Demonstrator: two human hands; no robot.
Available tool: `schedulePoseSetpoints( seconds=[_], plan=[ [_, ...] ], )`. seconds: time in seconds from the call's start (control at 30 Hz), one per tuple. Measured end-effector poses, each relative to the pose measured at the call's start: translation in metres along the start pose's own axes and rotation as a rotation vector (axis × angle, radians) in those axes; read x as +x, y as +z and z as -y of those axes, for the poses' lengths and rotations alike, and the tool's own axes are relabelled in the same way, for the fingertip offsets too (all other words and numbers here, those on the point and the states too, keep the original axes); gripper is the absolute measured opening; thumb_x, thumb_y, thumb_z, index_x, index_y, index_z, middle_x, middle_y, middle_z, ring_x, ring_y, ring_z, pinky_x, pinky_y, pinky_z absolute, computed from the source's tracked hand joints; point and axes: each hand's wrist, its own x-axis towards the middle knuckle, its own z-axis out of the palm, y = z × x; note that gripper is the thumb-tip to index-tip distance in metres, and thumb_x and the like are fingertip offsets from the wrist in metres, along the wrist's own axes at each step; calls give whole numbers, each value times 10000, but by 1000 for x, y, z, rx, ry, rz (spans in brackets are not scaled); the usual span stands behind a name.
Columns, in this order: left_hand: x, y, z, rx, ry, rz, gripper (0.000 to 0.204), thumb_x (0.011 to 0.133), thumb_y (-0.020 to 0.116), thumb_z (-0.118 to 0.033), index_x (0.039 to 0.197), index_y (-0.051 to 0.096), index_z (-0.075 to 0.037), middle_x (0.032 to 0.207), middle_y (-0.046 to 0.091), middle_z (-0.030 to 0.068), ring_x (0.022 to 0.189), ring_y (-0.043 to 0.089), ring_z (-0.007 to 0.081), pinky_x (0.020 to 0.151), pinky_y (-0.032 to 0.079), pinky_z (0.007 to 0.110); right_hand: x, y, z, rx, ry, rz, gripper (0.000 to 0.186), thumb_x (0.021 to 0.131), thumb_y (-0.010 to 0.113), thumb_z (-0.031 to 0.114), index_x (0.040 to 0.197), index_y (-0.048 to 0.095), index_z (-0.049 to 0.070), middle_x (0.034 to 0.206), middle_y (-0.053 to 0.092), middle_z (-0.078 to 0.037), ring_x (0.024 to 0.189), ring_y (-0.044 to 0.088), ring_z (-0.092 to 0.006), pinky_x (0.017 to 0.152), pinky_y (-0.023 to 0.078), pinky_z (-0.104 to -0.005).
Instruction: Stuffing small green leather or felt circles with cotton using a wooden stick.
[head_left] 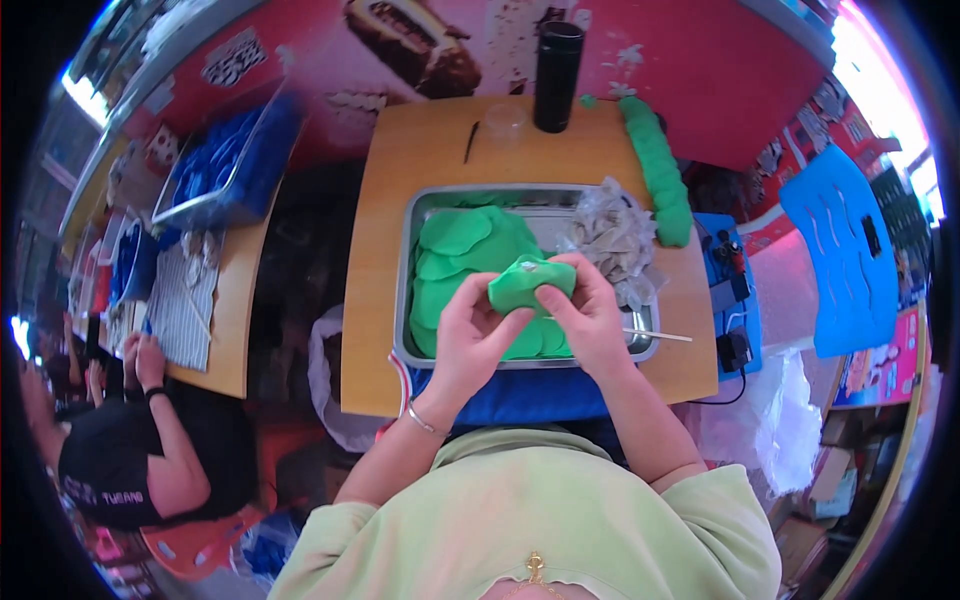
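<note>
Over a metal tray (pixel 404 285), both my hands hold a small green cloth-like piece (pixel 530 288), bunched up with a pale spot at its top edge. My left hand (pixel 468 335) grips its left side, thumb and fingers closed. On the other side, my right hand (pixel 592 320) pinches it, the thumb pressed on its front. A thin pale stick (pixel 662 335) passes behind or under the right hand and pokes out past the tray; whether the hand holds it I cannot tell. Several flat, rounded green pieces (pixel 452 268) overlap in the tray's left part. Crumpled whitish scraps (pixel 612 235) lie at its right.
A black tumbler (pixel 558 75), a clear cup (pixel 506 122) and a long green roll (pixel 657 170) stand or lie on the wooden table (pixel 375 220). At right is a blue chair (pixel 850 250). Another person (pixel 160 450) works at a left table with a blue-filled bin (pixel 225 160).
</note>
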Motion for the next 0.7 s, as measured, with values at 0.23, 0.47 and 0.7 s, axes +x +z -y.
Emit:
schedulePoseSetpoints(
  seconds=[0.23, 0.47, 0.7],
  plan=[
    [3, -2, -14, -72, -21, 63, 385, 799, 660, 46, 1131, 469, 8, 1027, 557, 58, 960, 559, 107, 825, 480, 233, -5, 0, 12, 30, 14, -8, 221, 859, 634, 53, 1049, 524, 25, 934, 589, -12, 869, 556, -70, 758, 467, -228],
    [6, -20, -23, -36, -114, 169, 462, 772, 707, 13, 1163, 461, 10, 1058, 572, 68, 988, 573, 120, 848, 501, 258, -4, 4, 12, -132, -54, -8, 255, 850, 644, 52, 1077, 531, 15, 953, 602, -25, 877, 569, -80, 765, 477, -236],
    [1, -13, -10, -34, -114, 100, 334, 814, 646, 24, 1112, 494, 12, 1016, 598, 59, 941, 590, 108, 803, 503, 242, -6, 3, 12, 5, -17, 49, 353, 811, 672, 12, 1130, 521, 24, 1033, 583, -24, 949, 561, -91, 840, 465, -245]
  ],
)
